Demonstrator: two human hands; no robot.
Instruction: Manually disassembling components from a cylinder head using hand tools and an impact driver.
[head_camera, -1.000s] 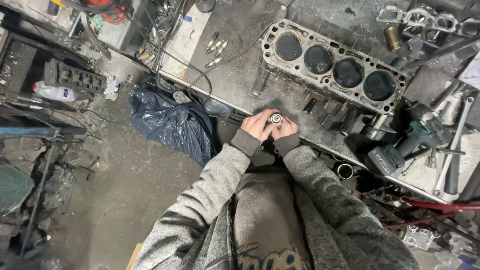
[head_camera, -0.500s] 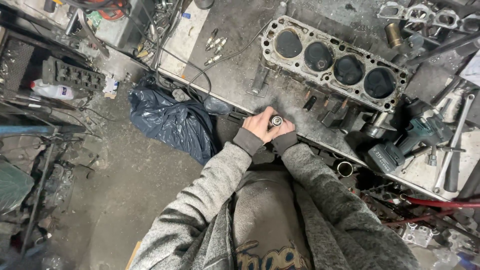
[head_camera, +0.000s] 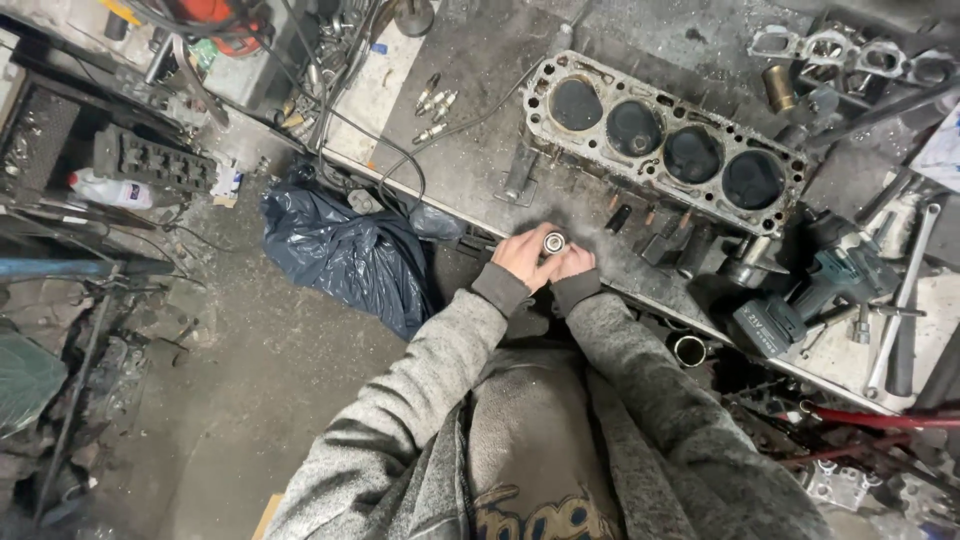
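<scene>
Both my hands meet over the near edge of a dirty metal workbench (head_camera: 480, 150). Between them I hold a small round metal cylinder (head_camera: 554, 242), its open end facing up. My left hand (head_camera: 525, 255) wraps it from the left and my right hand (head_camera: 574, 262) presses against it from the right. Just beyond my hands lies an engine cylinder head (head_camera: 665, 145) with a row of round chambers, set at a slant on the bench. Grey knit sleeves cover both my forearms.
A cordless power tool (head_camera: 815, 285) lies right of my hands, with wrenches (head_camera: 905, 290) beside it. Spark plugs (head_camera: 435, 105) sit at the bench's far left. A dark plastic bag (head_camera: 345, 255) rests on the floor to the left. Metal parts clutter the surroundings.
My hands stay together on the metal cylinder, with only slight shifts of the fingers and of the view. Nothing else has moved.
</scene>
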